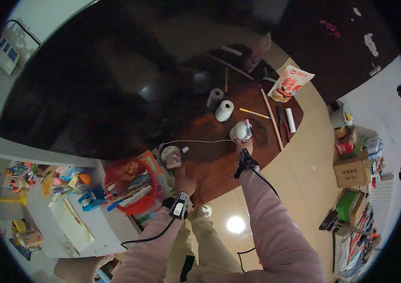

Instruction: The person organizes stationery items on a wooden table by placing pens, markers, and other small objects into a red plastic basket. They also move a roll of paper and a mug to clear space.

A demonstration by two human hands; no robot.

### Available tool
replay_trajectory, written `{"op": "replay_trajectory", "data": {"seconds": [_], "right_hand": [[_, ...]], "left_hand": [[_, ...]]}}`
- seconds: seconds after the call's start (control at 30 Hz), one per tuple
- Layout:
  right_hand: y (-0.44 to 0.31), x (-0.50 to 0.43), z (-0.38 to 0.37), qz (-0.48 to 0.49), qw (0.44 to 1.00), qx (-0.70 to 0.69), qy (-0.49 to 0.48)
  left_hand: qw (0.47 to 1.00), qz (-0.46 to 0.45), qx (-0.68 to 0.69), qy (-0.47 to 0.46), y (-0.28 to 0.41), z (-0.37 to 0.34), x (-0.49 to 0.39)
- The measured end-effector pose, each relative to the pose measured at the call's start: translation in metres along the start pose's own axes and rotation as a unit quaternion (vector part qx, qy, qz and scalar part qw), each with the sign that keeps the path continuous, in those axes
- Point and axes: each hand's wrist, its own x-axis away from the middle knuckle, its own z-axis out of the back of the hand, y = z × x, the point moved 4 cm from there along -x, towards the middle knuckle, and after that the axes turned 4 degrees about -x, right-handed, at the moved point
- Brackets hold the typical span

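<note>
My left hand (183, 178) is at the table's near edge, with its fingers on a round, partly clear object (166, 155) whose exact kind I cannot make out. A short white piece (185, 149) sticks out beside it. Over the table to the right, my right hand (245, 145) is closed around a rounded white object (240, 131), perhaps a spool; something pink and green shows at its side. A thin white string (200, 141) runs across the tabletop between the two hands. Behind them stands a spool of white string (224, 111).
On the dark glossy table (214, 177) lie a yellow pencil (255, 113), a wooden stick (273, 120), pliers (283, 123), a white cylinder (290, 120) and a printed pouch (290, 84). A red basket (155, 184) of tools stands left, by a cluttered white cabinet (105, 226).
</note>
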Motion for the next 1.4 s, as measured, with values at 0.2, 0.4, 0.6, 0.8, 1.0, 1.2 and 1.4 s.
{"op": "replay_trajectory", "data": {"seconds": [0.2,0.4,0.6,0.8,1.0,1.2,1.4], "right_hand": [[0.007,-0.021,-0.011,0.024,0.999,-0.002,-0.04],[-0.002,-0.031,-0.017,0.079,0.978,0.011,-0.194],[-0.003,-0.009,-0.057,0.185,0.93,0.065,-0.311],[-0.025,0.027,-0.085,0.212,0.882,0.077,-0.414],[-0.053,0.053,-0.105,0.282,0.82,0.071,-0.494],[-0.092,0.109,-0.135,0.285,0.758,0.079,-0.582],[-0.119,0.129,-0.148,0.365,0.727,0.056,-0.579]], "left_hand": [[0.997,0.044,0.03,-0.061,-0.015,-0.01,-0.015],[0.996,0.086,0.027,-0.001,-0.008,0.003,-0.008],[0.992,0.103,-0.059,0.037,-0.004,0.002,-0.009],[0.977,0.149,-0.128,-0.078,-0.017,-0.011,0.001],[0.984,0.084,-0.115,-0.111,-0.019,-0.028,0.032],[0.995,0.072,0.021,-0.064,-0.029,-0.035,0.033],[0.993,0.084,0.044,-0.064,-0.024,-0.026,0.03]]}}
